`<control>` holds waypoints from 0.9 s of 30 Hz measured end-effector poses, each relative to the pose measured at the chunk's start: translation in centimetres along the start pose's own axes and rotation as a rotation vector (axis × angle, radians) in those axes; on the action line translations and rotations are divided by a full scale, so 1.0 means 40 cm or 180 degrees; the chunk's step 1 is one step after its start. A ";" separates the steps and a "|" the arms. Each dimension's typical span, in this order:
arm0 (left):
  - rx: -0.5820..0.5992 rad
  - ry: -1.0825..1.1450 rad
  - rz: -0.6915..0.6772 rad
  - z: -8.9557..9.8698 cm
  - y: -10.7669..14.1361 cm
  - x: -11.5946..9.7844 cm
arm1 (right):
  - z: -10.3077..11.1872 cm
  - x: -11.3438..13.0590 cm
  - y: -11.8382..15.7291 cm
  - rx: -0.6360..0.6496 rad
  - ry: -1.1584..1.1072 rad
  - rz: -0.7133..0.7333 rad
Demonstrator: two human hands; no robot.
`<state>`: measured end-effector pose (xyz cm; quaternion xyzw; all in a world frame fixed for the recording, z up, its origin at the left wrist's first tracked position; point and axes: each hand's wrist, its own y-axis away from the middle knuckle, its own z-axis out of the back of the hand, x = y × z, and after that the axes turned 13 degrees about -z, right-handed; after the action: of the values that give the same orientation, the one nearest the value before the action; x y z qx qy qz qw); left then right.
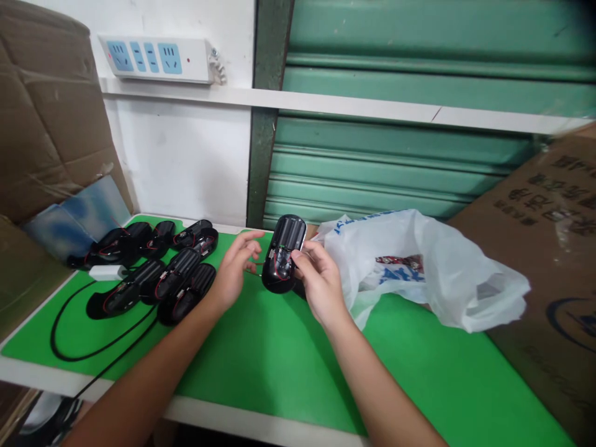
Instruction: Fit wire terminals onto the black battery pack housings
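A black oval device housing (285,253) with battery-like slots and thin red wires is held upright above the green mat (261,347). My right hand (320,278) grips its right edge between thumb and fingers. Just left of the housing is my left hand (237,267), its fingers curled around the end of a thin red wire that runs to the housing; whether they pinch it cannot be made out. Several similar black housings (172,276) with red wires lie in a group on the mat at the left.
A white plastic bag (419,267) with red items inside lies to the right. Cardboard boxes stand at left (51,118) and right (535,261). A white adapter (107,272) and black cable (58,347) are at the left. A power strip (158,59) hangs on the wall.
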<state>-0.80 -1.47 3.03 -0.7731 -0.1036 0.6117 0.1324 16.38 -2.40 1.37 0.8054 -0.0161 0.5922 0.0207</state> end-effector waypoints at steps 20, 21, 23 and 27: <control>0.0968 -0.1262 -0.1016 0.000 0.036 -0.008 | -0.010 0.010 0.008 0.0158 -0.0325 -0.0305; 0.1028 -0.1338 -0.1078 -0.002 0.037 -0.008 | -0.010 0.010 0.008 0.0168 -0.0324 -0.0303; 0.1112 -0.1486 -0.1144 -0.006 0.038 -0.005 | -0.011 0.011 0.009 0.0197 -0.0320 -0.0295; 0.1098 -0.1669 -0.1231 -0.011 0.039 0.008 | -0.012 0.012 0.011 0.0281 -0.0266 -0.0210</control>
<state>-0.30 -2.87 2.30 -0.5225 -0.1735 0.7611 0.3429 16.03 -2.82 1.97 0.8296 0.0357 0.5572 0.0039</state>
